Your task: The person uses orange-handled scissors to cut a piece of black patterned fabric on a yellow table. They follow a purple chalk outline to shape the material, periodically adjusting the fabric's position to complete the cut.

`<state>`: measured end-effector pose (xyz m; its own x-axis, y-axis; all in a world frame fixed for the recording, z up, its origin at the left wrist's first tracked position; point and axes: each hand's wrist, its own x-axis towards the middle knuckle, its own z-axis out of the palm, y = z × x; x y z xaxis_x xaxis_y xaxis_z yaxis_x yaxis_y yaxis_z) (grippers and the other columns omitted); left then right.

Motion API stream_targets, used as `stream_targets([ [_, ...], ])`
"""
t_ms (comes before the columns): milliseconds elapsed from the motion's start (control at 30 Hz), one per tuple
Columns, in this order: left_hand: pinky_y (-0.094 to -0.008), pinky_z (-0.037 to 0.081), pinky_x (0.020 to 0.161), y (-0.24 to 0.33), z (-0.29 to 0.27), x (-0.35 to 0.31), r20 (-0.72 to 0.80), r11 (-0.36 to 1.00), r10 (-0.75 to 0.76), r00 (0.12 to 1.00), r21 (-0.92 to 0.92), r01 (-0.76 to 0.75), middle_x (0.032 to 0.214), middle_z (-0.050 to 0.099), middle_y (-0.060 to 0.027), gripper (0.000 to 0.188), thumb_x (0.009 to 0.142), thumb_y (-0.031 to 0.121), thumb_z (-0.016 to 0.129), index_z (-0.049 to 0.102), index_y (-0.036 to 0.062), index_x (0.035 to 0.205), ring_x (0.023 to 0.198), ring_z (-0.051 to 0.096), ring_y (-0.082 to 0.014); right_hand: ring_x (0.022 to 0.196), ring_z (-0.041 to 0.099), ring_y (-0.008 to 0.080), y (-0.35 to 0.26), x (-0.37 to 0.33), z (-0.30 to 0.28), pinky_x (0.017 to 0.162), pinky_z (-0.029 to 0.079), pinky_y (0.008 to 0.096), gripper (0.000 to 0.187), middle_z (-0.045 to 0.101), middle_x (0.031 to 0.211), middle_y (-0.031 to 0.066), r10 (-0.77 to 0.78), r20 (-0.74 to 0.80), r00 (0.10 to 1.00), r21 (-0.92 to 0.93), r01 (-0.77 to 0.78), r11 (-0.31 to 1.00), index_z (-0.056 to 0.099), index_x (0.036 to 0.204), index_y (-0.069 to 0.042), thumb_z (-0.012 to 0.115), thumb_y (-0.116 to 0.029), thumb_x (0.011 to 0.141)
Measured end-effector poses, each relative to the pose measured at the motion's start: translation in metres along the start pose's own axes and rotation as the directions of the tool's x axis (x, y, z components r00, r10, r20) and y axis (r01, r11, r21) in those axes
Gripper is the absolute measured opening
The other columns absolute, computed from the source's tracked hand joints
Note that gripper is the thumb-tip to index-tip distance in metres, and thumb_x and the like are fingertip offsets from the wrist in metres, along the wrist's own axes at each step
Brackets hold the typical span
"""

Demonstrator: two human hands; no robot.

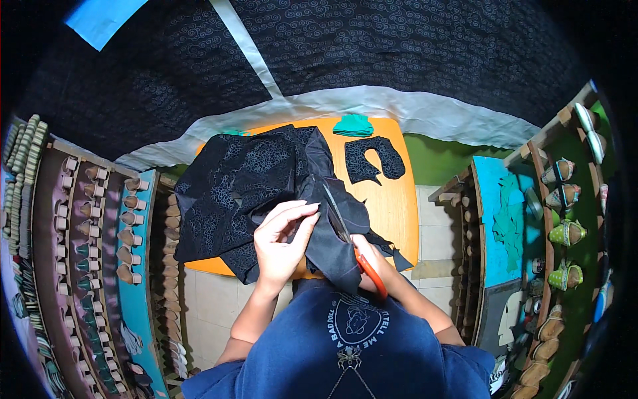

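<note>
My right hand (373, 256) grips a pair of scissors (371, 274) by their orange handles. Their long blades point away from me, up along a plain black piece of fabric (329, 249). Close by on the left, my left hand (282, 243) pinches the black fabric between thumb and fingertips beside the blades. Further left, a large heap of black patterned cloth (229, 189) covers much of the orange table (405, 213) and hangs over its near edge. A curved cut piece of the same patterned cloth (395, 156) lies flat at the far right of the table.
A stack of green fabric pieces (353, 125) sits at the table's far edge. Racks of shoe lasts (129, 236) stand at the left. At the right are shelves with shoes (567, 233) and a blue board bearing green cut pieces (509, 219). A dark patterned curtain (399, 53) hangs behind.
</note>
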<state>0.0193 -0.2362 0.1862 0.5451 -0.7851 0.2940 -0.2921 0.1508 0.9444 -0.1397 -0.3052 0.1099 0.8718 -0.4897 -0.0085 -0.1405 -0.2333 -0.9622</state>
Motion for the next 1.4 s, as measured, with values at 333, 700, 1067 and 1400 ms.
stream_targets([
  [333, -0.0186, 0.044, 0.071, -0.004, 0.005, -0.003, 0.042, 1.000, -0.024, 0.999, -0.006, 0.024, 0.094, 0.056, -0.0084, 0.019, 0.072, -0.006, 0.060, 0.062, -0.0019, 0.090, 0.084, 0.054, -0.0107, 0.063, 0.055, 0.0232, 0.000, 0.001, 0.001, 0.058, 0.044, 0.0307, 0.053, 0.053, 0.073, 0.0138, 0.006, -0.065, 0.998, 0.005, -0.006, 1.000, 0.038, 0.103, 0.004, 0.066, -0.016, 0.064],
  [700, -0.0200, 0.043, 0.075, -0.008, 0.006, -0.002, 0.036, 1.000, 0.005, 0.999, -0.031, -0.004, 0.093, 0.056, -0.0095, 0.018, 0.072, -0.007, 0.059, 0.062, -0.0025, 0.089, 0.086, 0.054, -0.0123, 0.049, 0.048, 0.0155, 0.015, 0.003, 0.006, 0.046, 0.038, 0.0276, 0.035, 0.048, 0.057, 0.0075, 0.004, -0.136, 0.991, 0.196, 0.023, 0.980, 0.041, 0.087, 0.001, 0.064, -0.012, 0.064],
  [1067, -0.0235, 0.042, 0.079, -0.016, 0.004, -0.002, 0.031, 0.999, 0.002, 1.000, -0.044, -0.001, 0.094, 0.056, -0.0113, 0.020, 0.072, -0.009, 0.057, 0.060, -0.0047, 0.091, 0.088, 0.054, -0.0148, 0.052, 0.049, 0.0155, 0.000, 0.003, 0.001, 0.048, 0.041, 0.0265, 0.035, 0.048, 0.061, 0.0065, -0.005, -0.057, 0.998, 0.110, 0.011, 0.994, 0.039, 0.085, -0.001, 0.062, -0.007, 0.059],
  [1400, -0.0225, 0.041, 0.080, -0.017, 0.002, -0.002, 0.113, 0.999, -0.007, 0.994, 0.035, 0.003, 0.098, 0.053, -0.0106, 0.023, 0.074, -0.009, 0.054, 0.059, -0.0042, 0.096, 0.091, 0.053, -0.0146, 0.055, 0.049, 0.0162, -0.007, 0.001, -0.005, 0.051, 0.042, 0.0268, 0.033, 0.049, 0.066, 0.0070, -0.025, -0.029, 0.999, 0.111, 0.028, 0.993, 0.038, 0.083, -0.002, 0.063, -0.008, 0.062],
])
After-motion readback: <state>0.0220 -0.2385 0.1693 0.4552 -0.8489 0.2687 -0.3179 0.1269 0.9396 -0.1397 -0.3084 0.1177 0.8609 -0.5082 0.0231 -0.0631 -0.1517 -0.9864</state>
